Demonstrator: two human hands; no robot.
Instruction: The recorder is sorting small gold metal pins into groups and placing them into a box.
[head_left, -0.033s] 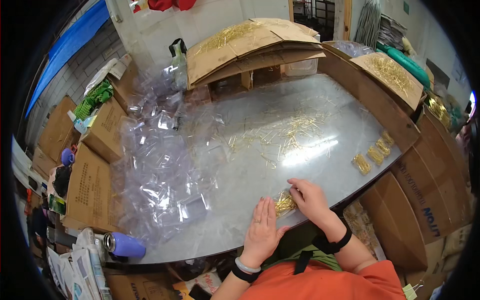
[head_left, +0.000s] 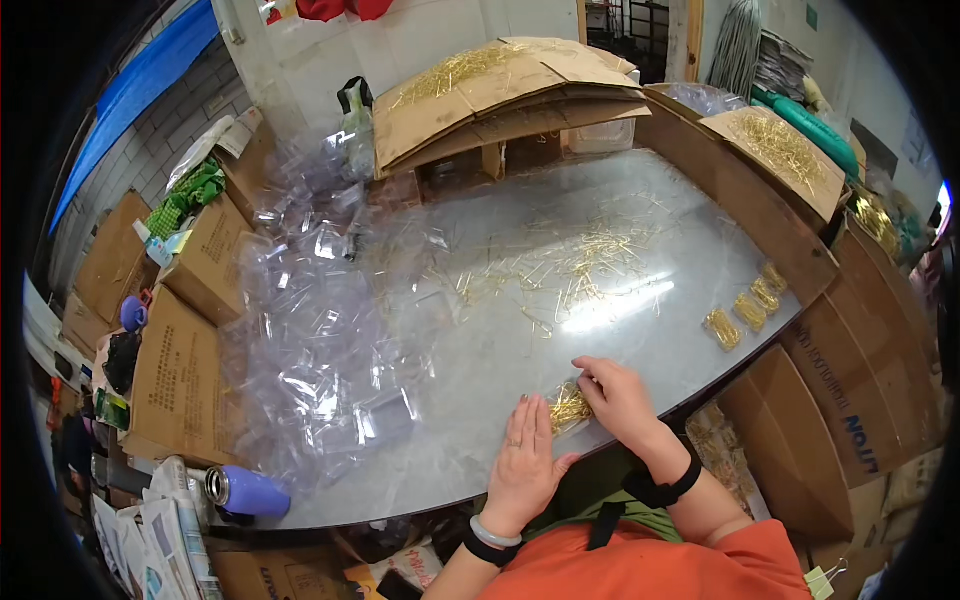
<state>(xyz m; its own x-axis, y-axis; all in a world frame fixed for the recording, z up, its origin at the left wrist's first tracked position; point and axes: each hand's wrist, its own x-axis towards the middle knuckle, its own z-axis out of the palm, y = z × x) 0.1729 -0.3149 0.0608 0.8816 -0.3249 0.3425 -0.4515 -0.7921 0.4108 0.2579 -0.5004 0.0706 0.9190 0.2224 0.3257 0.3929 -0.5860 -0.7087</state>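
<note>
A small bundle of thin gold wire pieces (head_left: pixel 570 406) lies on the grey metal tabletop (head_left: pixel 480 355), close to the near edge. My left hand (head_left: pixel 526 462) rests against its left side with the fingers stretched straight and together. From the right, the curled fingers of my right hand (head_left: pixel 618 396) press on the same bundle. Part of the bundle is hidden by both hands. Farther off, a loose scatter of gold wire pieces (head_left: pixel 600 262) covers the middle of the table. Several neat gold bundles (head_left: pixel 723 328) sit in a row by the right edge.
Clear plastic boxes (head_left: pixel 330 330) heap over the table's left side. A purple bottle (head_left: pixel 252 490) lies at the near left corner. Cardboard sheets (head_left: pixel 510 85) with more wire stand at the back. A cardboard border (head_left: pixel 740 190) runs along the right; cartons (head_left: pixel 180 385) stand left.
</note>
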